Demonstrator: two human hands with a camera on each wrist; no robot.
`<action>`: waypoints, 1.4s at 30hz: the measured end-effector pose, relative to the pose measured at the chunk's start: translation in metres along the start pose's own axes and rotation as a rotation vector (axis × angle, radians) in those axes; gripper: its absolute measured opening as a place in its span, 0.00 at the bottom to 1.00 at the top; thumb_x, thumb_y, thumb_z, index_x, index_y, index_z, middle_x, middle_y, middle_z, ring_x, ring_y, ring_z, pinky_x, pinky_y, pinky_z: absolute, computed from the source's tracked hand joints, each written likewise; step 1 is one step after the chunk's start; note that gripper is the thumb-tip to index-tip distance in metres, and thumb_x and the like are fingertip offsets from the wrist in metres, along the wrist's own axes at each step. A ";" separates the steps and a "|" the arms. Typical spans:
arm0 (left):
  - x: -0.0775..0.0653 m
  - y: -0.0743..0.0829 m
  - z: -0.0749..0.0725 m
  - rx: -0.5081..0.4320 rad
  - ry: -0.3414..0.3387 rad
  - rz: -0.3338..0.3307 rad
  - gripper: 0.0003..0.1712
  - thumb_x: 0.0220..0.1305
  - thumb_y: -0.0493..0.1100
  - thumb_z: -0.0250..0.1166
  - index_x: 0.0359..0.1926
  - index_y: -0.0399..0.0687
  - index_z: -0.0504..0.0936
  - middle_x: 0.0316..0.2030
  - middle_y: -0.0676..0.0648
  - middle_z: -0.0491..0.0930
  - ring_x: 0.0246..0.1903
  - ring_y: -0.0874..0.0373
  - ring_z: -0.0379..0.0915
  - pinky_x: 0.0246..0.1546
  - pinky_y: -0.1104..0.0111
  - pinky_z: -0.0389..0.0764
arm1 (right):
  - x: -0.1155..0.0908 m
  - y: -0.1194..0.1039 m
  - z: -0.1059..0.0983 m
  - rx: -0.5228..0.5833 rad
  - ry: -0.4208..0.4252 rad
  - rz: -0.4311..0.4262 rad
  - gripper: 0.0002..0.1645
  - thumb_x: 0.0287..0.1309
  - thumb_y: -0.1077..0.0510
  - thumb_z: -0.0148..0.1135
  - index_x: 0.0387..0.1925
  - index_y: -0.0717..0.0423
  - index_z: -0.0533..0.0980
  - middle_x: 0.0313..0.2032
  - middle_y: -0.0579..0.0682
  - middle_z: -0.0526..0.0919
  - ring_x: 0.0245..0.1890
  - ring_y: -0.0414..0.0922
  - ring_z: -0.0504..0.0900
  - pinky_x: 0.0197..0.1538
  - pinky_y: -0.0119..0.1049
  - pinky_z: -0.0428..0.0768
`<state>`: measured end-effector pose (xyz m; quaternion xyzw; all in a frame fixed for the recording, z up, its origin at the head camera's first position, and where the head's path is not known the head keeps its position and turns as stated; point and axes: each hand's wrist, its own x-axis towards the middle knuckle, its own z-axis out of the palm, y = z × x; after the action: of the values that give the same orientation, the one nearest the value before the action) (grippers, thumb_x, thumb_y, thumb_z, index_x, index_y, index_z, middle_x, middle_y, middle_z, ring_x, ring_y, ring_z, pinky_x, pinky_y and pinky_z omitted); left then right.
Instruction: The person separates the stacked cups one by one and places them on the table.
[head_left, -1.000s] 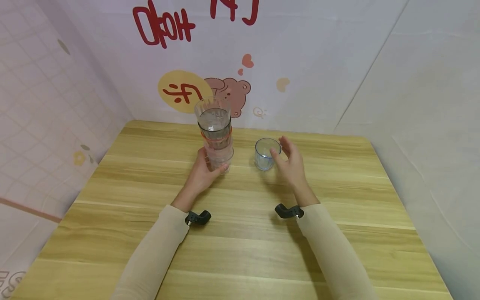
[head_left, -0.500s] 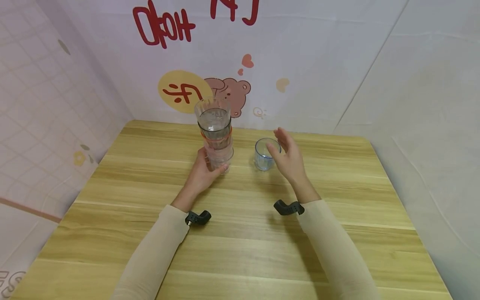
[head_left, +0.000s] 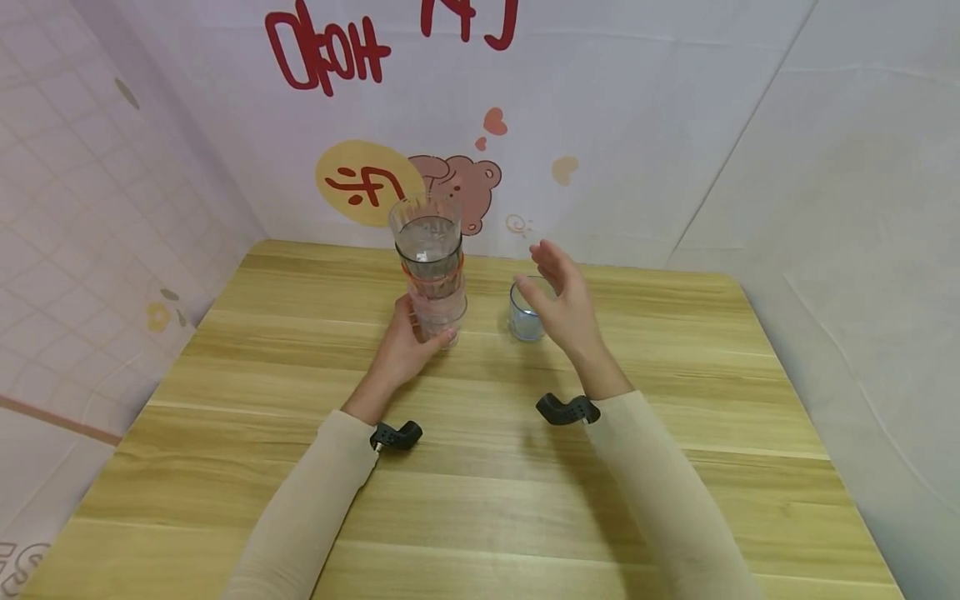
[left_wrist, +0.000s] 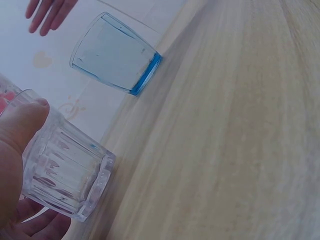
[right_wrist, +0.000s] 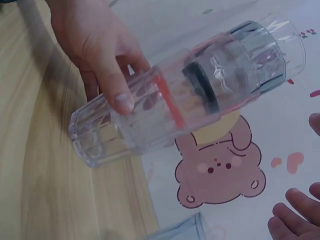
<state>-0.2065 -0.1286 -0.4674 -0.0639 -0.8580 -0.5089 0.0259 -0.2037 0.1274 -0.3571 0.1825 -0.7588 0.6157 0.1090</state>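
My left hand [head_left: 402,350] grips the lowest tumbler of an upright stack of nested tumblers [head_left: 429,242], thumb in front and fingers behind. Clear ones are at its bottom and top, with orange-red and smoky dark ones between. The right wrist view shows the same stack [left_wrist: 65,167] from the side there, and its clear base on the wood is plain in the left wrist view. To its right, a separate blue-tinted tumbler [head_left: 522,323] stands upright on the table. My right hand [head_left: 567,312] hovers over its right side with spread fingers, holding nothing, and hides part of its rim.
The wooden table [head_left: 480,500] ends against a white wall cloth [head_left: 622,108] printed with a pink bear [head_left: 480,187] and red lettering. Cloth walls also flank the left and right. A dark camera mount [head_left: 567,409] sits on each wrist.
My right hand has risen away from beside the blue tumbler and shifted left, to above its rim. The left hand, the stack and the blue tumbler have stayed where they were.
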 end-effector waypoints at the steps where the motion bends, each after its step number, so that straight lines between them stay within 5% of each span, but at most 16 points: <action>1: 0.000 0.000 0.000 0.000 0.001 -0.002 0.55 0.54 0.61 0.68 0.72 0.48 0.46 0.65 0.41 0.61 0.63 0.47 0.62 0.61 0.54 0.69 | 0.001 -0.001 0.001 0.002 -0.002 -0.004 0.40 0.59 0.59 0.63 0.68 0.64 0.57 0.64 0.58 0.68 0.66 0.55 0.65 0.69 0.45 0.62; 17: 0.001 0.000 0.000 -0.028 0.008 0.034 0.55 0.54 0.59 0.69 0.72 0.47 0.46 0.64 0.41 0.62 0.62 0.49 0.63 0.60 0.55 0.70 | 0.015 -0.027 0.026 0.063 -0.039 -0.076 0.41 0.57 0.62 0.65 0.68 0.65 0.58 0.64 0.60 0.68 0.66 0.52 0.66 0.69 0.46 0.62; 29: 0.001 -0.001 0.000 -0.016 0.007 0.029 0.55 0.55 0.58 0.69 0.72 0.48 0.46 0.64 0.42 0.62 0.61 0.50 0.64 0.60 0.57 0.70 | 0.024 -0.050 0.044 -0.025 -0.127 -0.138 0.43 0.57 0.62 0.66 0.69 0.65 0.55 0.66 0.61 0.65 0.67 0.53 0.63 0.70 0.45 0.61; 42: 0.002 -0.004 0.001 -0.036 -0.007 0.020 0.55 0.54 0.60 0.69 0.71 0.48 0.45 0.66 0.41 0.60 0.64 0.49 0.62 0.61 0.57 0.69 | 0.033 -0.059 0.064 -0.094 -0.149 -0.102 0.49 0.55 0.57 0.68 0.71 0.62 0.51 0.67 0.57 0.63 0.68 0.47 0.63 0.70 0.35 0.60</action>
<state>-0.2086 -0.1294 -0.4709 -0.0747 -0.8480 -0.5240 0.0267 -0.2057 0.0497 -0.3052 0.2609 -0.7826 0.5576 0.0923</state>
